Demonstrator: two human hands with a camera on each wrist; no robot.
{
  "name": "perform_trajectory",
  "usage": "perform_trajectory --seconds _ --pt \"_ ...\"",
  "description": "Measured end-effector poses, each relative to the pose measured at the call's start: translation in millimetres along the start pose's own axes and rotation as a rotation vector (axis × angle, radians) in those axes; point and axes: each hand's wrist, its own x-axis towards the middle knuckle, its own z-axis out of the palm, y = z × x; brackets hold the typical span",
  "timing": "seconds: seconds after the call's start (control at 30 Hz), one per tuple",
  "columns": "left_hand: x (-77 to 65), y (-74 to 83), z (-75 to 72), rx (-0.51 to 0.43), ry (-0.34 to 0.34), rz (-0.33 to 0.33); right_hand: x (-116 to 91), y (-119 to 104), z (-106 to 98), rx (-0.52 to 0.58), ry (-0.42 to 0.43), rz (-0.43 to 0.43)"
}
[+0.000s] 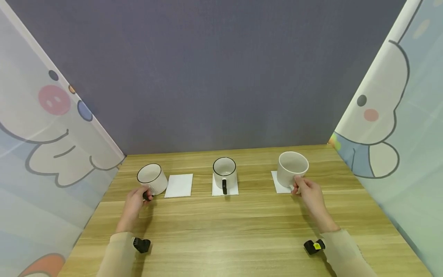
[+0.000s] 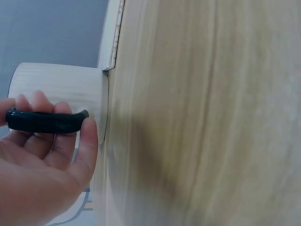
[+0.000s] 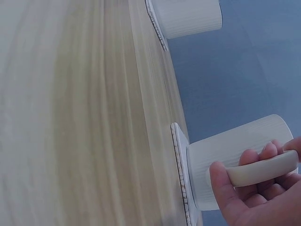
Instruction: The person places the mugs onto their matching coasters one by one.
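Note:
At the left, a white mug with a black rim [image 1: 152, 177] stands beside a square white coaster [image 1: 179, 186]. My left hand [image 1: 136, 200] grips its black handle [image 2: 47, 121], fingers curled through the loop. On the right, a plain white mug [image 1: 291, 169] sits over another white coaster [image 1: 279, 186], part of which shows at its left. Its white handle [image 3: 263, 170] is held by my right hand [image 1: 309, 194], thumb against the lower end. Between them, a black-rimmed white mug [image 1: 225, 173] stands on a coaster [image 1: 218, 190], its black handle facing me.
The wooden table [image 1: 221, 234] runs back to a dark grey panel [image 1: 221, 77]. Cartoon-printed curtains [image 1: 387, 115] flank both sides. A small black device [image 1: 141, 244] is strapped to each forearm.

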Motion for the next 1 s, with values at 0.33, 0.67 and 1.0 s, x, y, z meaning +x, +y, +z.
perform_trajectory --seconds 0.33,0.67,1.0 --pt "1.3 -0.8 0.2 -0.036 -0.019 0.03 -0.7 1.6 0.5 -0.021 0.019 -0.005" --pt "-0.8 -2.4 -1.3 -0.001 -0.05 0.083 1.3 -0.9 -1.1 -0.016 0.001 0.03" --pt "-0.6 -3.2 1.4 -0.017 -0.021 0.094 -1.2 -8.0 -7.4 -0.154 -0.029 0.002"
